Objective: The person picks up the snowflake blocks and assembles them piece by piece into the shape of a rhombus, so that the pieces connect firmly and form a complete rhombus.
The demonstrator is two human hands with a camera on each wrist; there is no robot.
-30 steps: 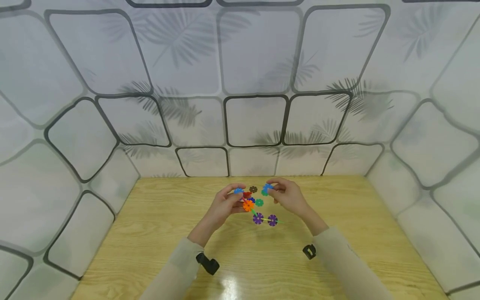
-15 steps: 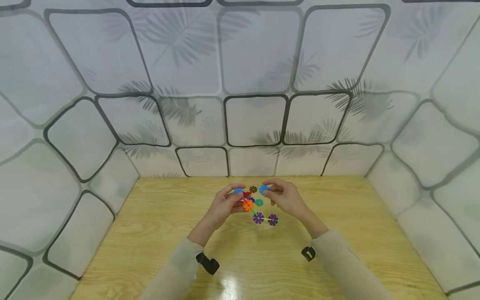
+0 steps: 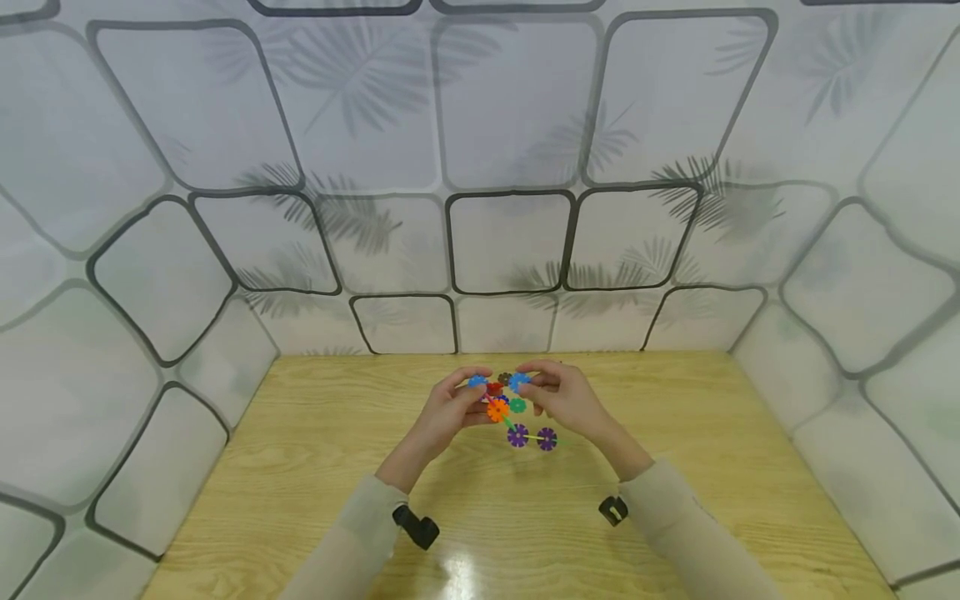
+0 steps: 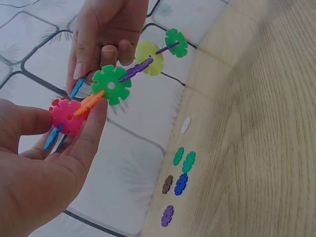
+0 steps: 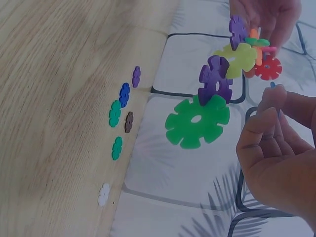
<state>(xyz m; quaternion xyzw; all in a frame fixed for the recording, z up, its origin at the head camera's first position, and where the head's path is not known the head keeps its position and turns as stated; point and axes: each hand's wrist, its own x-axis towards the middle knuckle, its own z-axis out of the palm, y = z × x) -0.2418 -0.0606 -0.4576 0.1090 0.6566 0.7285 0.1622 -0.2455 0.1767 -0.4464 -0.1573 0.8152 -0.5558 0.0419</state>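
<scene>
My left hand (image 3: 444, 410) grips one end of a chain of interlocked notched plastic discs by its pink disc (image 4: 69, 117) and a blue disc (image 4: 53, 137). From there the chain runs through an orange disc (image 3: 497, 410), a green disc (image 4: 111, 85), purple discs (image 3: 517, 435) and a yellow disc (image 4: 149, 58) to a green end disc (image 5: 197, 121). A red disc (image 5: 268, 67) also sits at the held end. Between thumb and fingers, my right hand (image 3: 568, 403) pinches a loose blue disc (image 3: 519, 382), close by the red disc; whether they touch I cannot tell.
Several loose discs lie on the wooden table (image 3: 337, 483) beyond the chain: a brown disc (image 5: 129, 122), a dark blue disc (image 5: 124, 95), green discs (image 5: 114, 113), a purple disc (image 5: 136, 76) and a white disc (image 5: 103, 194). Patterned walls (image 3: 510, 242) enclose the table.
My right hand has moved left with the blue disc, closing toward the chain's held end. The left hand and its chain have stayed almost still.
</scene>
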